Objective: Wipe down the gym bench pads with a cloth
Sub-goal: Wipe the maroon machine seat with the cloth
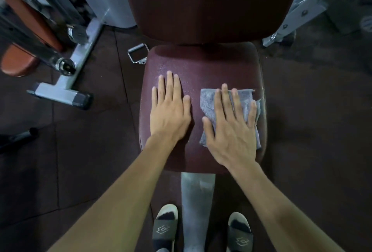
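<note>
From the head view I look straight down on the maroon seat pad (201,66), with the back pad (209,6) rising beyond it. My right hand (231,126) lies flat on the grey cloth (209,100), fingers straight and spread, pressing it onto the right half of the seat near the edge. My left hand (171,110) rests bare on the left half, fingers straight and close together, holding nothing. I judge that I am in the middle of wiping the seat: the surface ahead of my left fingers looks speckled, which may be dust or spray. The next move calls for sliding the cloth leftward across that speckled patch, so the left hand must lift clear first. The back pad looks untouched to me, though it is too dark to be sure. A metal handle (137,55) lies on the floor beside the seat.
</note>
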`<action>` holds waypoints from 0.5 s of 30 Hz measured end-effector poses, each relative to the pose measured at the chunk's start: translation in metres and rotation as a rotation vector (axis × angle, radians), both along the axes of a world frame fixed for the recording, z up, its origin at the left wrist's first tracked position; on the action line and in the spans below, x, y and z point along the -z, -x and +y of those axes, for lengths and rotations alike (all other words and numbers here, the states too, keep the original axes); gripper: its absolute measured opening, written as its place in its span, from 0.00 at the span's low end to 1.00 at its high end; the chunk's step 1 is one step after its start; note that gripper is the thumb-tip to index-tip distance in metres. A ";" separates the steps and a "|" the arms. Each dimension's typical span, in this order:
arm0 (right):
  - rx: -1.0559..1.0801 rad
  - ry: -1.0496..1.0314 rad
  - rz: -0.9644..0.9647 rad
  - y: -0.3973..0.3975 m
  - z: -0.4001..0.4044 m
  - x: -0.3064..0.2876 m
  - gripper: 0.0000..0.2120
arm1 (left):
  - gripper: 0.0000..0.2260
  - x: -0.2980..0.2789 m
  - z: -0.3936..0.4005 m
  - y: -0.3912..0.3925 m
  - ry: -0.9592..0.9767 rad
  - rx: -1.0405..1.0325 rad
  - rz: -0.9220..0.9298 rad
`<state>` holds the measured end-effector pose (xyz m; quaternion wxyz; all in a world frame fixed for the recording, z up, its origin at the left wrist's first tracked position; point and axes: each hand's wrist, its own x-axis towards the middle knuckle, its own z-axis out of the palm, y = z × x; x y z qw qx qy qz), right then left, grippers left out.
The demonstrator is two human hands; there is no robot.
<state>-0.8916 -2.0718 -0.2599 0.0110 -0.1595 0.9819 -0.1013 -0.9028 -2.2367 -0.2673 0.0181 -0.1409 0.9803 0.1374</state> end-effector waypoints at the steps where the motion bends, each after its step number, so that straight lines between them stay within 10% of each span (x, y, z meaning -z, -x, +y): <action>1: 0.006 -0.046 0.004 0.000 0.001 0.004 0.32 | 0.30 0.003 0.001 0.005 0.034 0.020 0.005; 15: 0.199 -0.053 -0.008 0.100 -0.003 0.008 0.31 | 0.30 0.003 0.006 0.007 0.077 0.012 0.000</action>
